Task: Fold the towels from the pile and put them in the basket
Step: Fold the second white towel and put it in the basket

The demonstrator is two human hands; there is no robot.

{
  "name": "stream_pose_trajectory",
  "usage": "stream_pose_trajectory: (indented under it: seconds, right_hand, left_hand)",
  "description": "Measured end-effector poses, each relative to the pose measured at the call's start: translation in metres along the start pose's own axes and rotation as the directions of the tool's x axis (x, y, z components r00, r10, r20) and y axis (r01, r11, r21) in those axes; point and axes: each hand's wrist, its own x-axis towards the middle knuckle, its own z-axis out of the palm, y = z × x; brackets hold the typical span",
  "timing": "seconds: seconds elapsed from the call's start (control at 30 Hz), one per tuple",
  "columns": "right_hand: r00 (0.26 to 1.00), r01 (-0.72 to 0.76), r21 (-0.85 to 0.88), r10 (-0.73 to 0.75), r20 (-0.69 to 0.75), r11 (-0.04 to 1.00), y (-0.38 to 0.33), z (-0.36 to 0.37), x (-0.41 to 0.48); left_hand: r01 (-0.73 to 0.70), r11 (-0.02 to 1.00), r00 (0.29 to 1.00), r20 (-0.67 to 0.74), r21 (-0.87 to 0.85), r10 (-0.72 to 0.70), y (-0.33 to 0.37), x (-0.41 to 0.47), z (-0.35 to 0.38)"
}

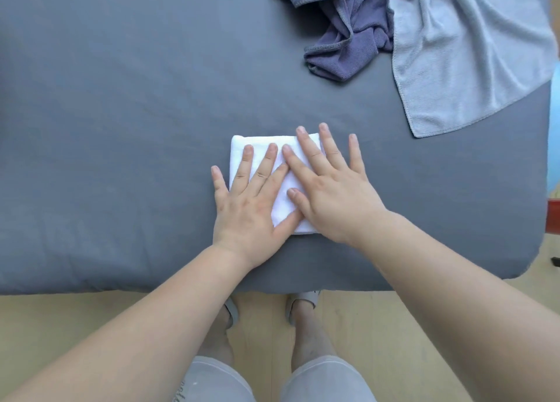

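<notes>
Nearest, at 6 o'clock: the person's legs in grey shorts (321,380), feet in pale slippers (304,300) on a light wooden floor (60,326), partly under the bed edge.

Bare forearms reach up from 7 and 5 o'clock onto a bed covered by a dark grey sheet (121,129).

Centre of view: a white towel (257,145), folded into a small rectangle, lies flat on the sheet close to the near edge. Both hands rest on it, palms down, fingers spread and flat, gripping nothing. Left hand (251,207) covers the towel's lower left part; its little finger is off the towel on the sheet at 9 o'clock. Right hand (330,195) covers the right side; its little finger lies past the towel's right edge. Right index finger crosses over the tip of the left index finger.

Farther, at 1 o'clock: a crumpled purple towel (348,38), unfolded. Touching it at 2 o'clock, a light grey towel (460,56), spread loosely, one corner pointing toward the near edge. Both well apart from the white towel.

Basket not in view.
</notes>
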Motion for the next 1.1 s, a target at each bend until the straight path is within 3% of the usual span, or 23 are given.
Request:
stream_pose_trajectory:
  seconds: [0.17, 0.37, 0.53, 0.67, 0.73, 0.9, 1.1]
  right_hand:
    - [0.996, -0.042, -0.004, 0.042, 0.078, 0.999, 0.023, 0.006, -0.004]
    - [0.979, -0.196, -0.024, 0.195, -0.05, 0.98, -0.012, -0.003, -0.038]
    - [0.961, -0.245, 0.11, 0.227, 0.158, 0.963, -0.042, -0.026, -0.064]
    - [0.942, -0.271, 0.25, 0.31, -0.132, 0.93, -0.033, -0.034, -0.046]
    - [0.958, -0.232, 0.257, 0.267, -0.107, 0.938, -0.025, -0.039, -0.025]
    - [0.987, -0.025, 0.036, 0.019, 0.162, 0.999, -0.015, -0.048, 0.028]
    - [0.974, 0.039, -0.028, -0.032, 0.225, 0.999, -0.013, -0.052, 0.049]
  left_hand:
    - [0.021, 0.997, 0.992, -0.121, -0.072, -0.03, -0.022, -0.022, -0.003]
    - [0.233, 0.963, 0.97, -0.035, -0.137, -0.24, -0.043, -0.02, -0.024]
    - [0.14, 0.979, 0.99, 0.051, -0.146, -0.134, -0.056, -0.005, -0.041]
    - [0.014, 0.993, 0.986, 0.164, -0.119, 0.006, -0.062, 0.013, -0.055]
    - [-0.042, 0.998, 0.974, 0.222, -0.04, 0.05, -0.062, 0.025, -0.062]
    - [-0.116, 0.984, 0.95, 0.305, 0.136, 0.07, -0.05, 0.049, -0.069]
    - [-0.177, 0.962, 0.95, 0.292, 0.21, 0.111, -0.037, 0.066, -0.07]
